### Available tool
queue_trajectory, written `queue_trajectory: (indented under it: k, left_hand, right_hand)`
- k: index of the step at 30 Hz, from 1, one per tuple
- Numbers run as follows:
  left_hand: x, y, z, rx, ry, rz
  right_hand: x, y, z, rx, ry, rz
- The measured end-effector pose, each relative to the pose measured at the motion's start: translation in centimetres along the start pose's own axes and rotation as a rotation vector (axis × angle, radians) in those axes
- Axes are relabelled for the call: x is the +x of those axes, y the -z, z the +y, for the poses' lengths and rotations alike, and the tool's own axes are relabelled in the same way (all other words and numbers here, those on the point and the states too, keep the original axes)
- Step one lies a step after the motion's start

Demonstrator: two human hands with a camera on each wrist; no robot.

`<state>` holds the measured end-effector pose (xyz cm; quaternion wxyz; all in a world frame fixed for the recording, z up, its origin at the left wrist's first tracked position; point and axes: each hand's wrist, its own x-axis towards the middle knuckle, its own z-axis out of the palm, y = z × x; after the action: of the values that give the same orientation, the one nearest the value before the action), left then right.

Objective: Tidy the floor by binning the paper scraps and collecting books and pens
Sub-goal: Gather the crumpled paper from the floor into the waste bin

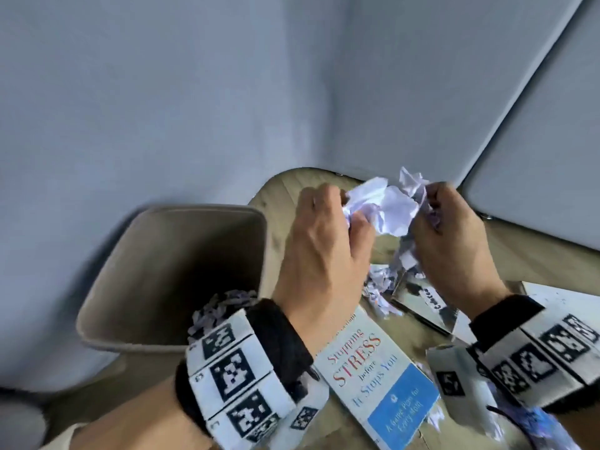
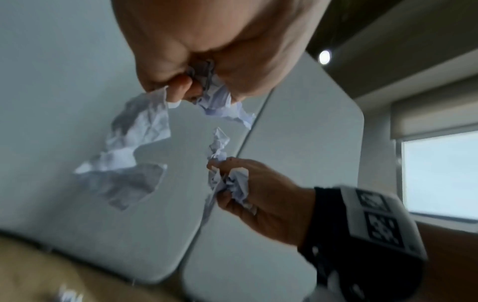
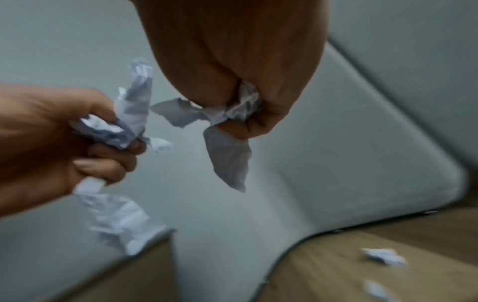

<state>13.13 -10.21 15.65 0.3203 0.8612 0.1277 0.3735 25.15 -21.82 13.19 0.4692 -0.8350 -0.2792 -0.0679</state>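
Both hands are raised side by side, backs toward the head camera. The left hand (image 1: 324,241) has its fingers curled around crumpled paper scraps (image 1: 386,206). The right hand (image 1: 454,241) also pinches scraps in curled fingers. Each wrist wears a dark band with black-and-white markers.

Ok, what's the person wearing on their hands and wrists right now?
Both hands are bare, no gloves. The left hand has a black fabric cuff at the wrist with a white band of square black-and-white coded markers behind it. The right hand carries the same: black cuff and white marker band. No cables visible.
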Motion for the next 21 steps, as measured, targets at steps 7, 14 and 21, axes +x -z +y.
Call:
queue_trajectory:
  k: [7,14,21]
  left_hand:
    - [3.1,12.4,-5.7,0.449,0.342,0.046]
    - [0.6,15.7,-10.4,0.587,0.702,-0.380]
    - [1.8,14.8,-8.1,0.549,0.617,-0.219]
  right_hand:
    - [2.0,-8.3,-11.3,0.223,0.133,-0.210]
    - [-1.0,-14.1,-14.8,0.063,0.176,-0.698]
    - [-0.1,-12.3,-12.2,0.143,0.101,-0.459]
